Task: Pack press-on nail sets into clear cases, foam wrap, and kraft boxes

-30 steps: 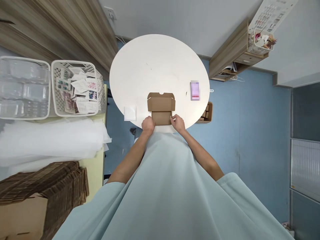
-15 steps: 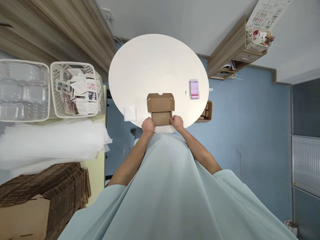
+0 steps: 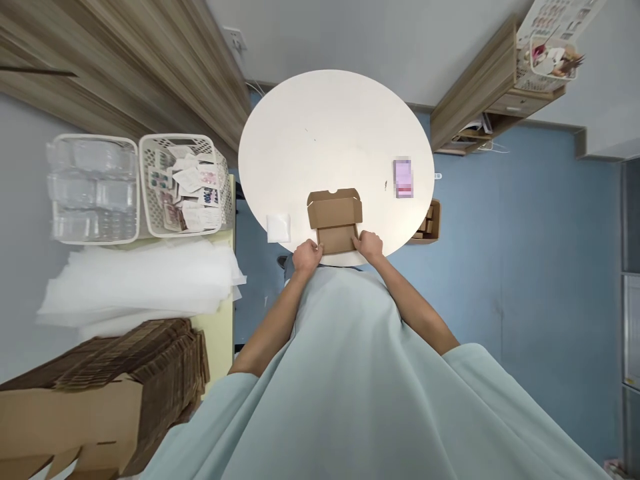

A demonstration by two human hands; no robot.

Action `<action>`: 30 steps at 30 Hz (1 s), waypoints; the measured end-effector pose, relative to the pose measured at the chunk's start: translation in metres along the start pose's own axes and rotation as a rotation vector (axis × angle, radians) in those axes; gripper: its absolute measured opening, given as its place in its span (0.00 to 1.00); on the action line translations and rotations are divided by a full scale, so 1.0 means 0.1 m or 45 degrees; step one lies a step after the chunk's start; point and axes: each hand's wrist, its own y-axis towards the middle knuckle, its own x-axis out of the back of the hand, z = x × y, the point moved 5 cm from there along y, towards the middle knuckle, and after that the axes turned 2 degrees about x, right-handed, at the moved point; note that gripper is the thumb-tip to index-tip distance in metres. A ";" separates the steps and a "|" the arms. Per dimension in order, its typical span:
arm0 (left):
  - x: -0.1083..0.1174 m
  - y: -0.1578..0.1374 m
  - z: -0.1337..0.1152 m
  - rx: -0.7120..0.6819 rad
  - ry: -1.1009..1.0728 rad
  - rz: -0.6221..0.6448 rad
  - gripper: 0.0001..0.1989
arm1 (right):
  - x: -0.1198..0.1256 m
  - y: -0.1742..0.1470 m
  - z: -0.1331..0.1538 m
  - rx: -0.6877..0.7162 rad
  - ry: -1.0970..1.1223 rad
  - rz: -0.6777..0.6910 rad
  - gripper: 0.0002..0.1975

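Note:
A small brown cardboard box (image 3: 337,240) lies near the front edge of the round white table (image 3: 330,120), its lid flap raised and folded back away from me. My left hand (image 3: 307,256) is closed on the box's front left corner. At the right side wall, my right hand (image 3: 369,246) grips the box with its thumb toward the inside. Nothing shows inside the box. A white square packet (image 3: 279,228) lies on the table left of the box, apart from my left hand.
A pixelated purple item (image 3: 403,178) lies on the table's right. On my left, a yellow table (image 3: 220,340) holds white baskets, one with clear plastic containers (image 3: 95,190), one with small cards (image 3: 187,183), plus white foam sheets (image 3: 140,280) and flattened cardboard boxes (image 3: 165,367). A cardboard carton (image 3: 434,223) stands beyond the table's right edge.
The whole view has shifted, so the scene sits farther right. Both hands stay on the box, whose lid remains folded back.

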 end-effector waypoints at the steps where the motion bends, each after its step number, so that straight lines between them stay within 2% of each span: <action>1: 0.06 0.01 0.08 -0.003 -0.057 -0.045 0.13 | 0.02 -0.02 -0.03 -0.012 0.024 -0.012 0.20; 6: 0.54 0.21 0.62 0.120 -0.141 -0.456 0.14 | 0.11 -0.20 -0.18 -0.076 0.220 -0.101 0.19; 8: 0.71 0.34 0.78 0.178 -0.124 -0.522 0.17 | 0.14 -0.29 -0.22 -0.088 0.287 -0.128 0.18; 11: 0.83 0.52 0.88 0.248 -0.082 -0.441 0.19 | 0.17 -0.42 -0.24 -0.092 0.363 -0.163 0.17; 14: 0.86 0.62 0.86 0.304 -0.047 -0.350 0.21 | 0.19 -0.50 -0.26 -0.088 0.422 -0.180 0.16; 21: 0.90 0.66 0.73 0.375 -0.011 -0.361 0.28 | 0.19 -0.61 -0.38 -0.085 0.487 -0.212 0.15; 26: 0.98 0.67 0.70 0.343 -0.082 -0.275 0.20 | 0.19 -0.60 -0.33 -0.053 0.498 -0.184 0.14; 30: 1.01 0.54 0.69 0.297 -0.323 -0.273 0.13 | 0.25 -0.54 -0.17 0.034 0.520 -0.155 0.13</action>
